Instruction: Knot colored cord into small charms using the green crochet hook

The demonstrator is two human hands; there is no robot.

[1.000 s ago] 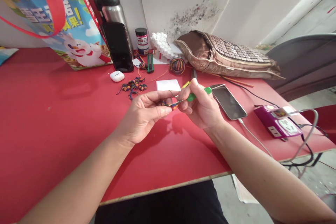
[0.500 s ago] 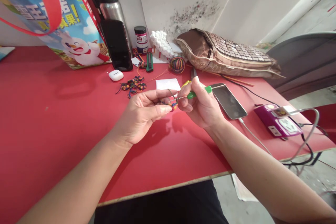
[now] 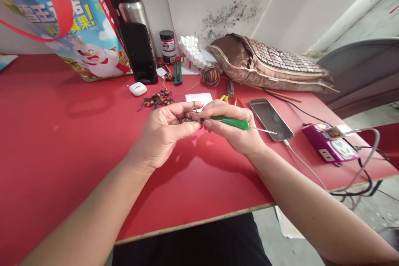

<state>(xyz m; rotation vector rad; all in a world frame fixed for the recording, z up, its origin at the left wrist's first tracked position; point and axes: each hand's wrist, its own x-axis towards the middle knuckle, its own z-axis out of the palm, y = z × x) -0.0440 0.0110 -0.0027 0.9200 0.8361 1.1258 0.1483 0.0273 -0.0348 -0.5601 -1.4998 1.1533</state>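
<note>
Above the red table, my left hand (image 3: pixel 163 133) pinches a small multicoloured crochet piece (image 3: pixel 201 121) between thumb and fingers, and a strand of yarn (image 3: pixel 195 106) passes over its index finger. My right hand (image 3: pixel 241 138) is closed round a green-handled crochet hook (image 3: pixel 233 122). One thin metal end of the hook points right, past the hand; its other end is hidden by my fingers. The right fingertips meet the crochet piece, which they partly cover. Behind the left hand lie finished-looking multicoloured crochet or knotted pieces (image 3: pixel 158 99).
A ball of multicoloured yarn (image 3: pixel 210 76), pliers (image 3: pixel 230 89) and white paper (image 3: pixel 198 98) lie beyond my hands. At right are a phone (image 3: pixel 271 119) on a cable and a purple power box (image 3: pixel 330 143). A bag (image 3: pixel 96 50), a flask (image 3: pixel 132 14) and a cushion-like pouch (image 3: pixel 271 62) line the back.
My right hand has turned over and closed in on the crochet piece. The hook has swung round, so its bare metal end now points right and slightly down. My left hand has stayed nearly in place.
</note>
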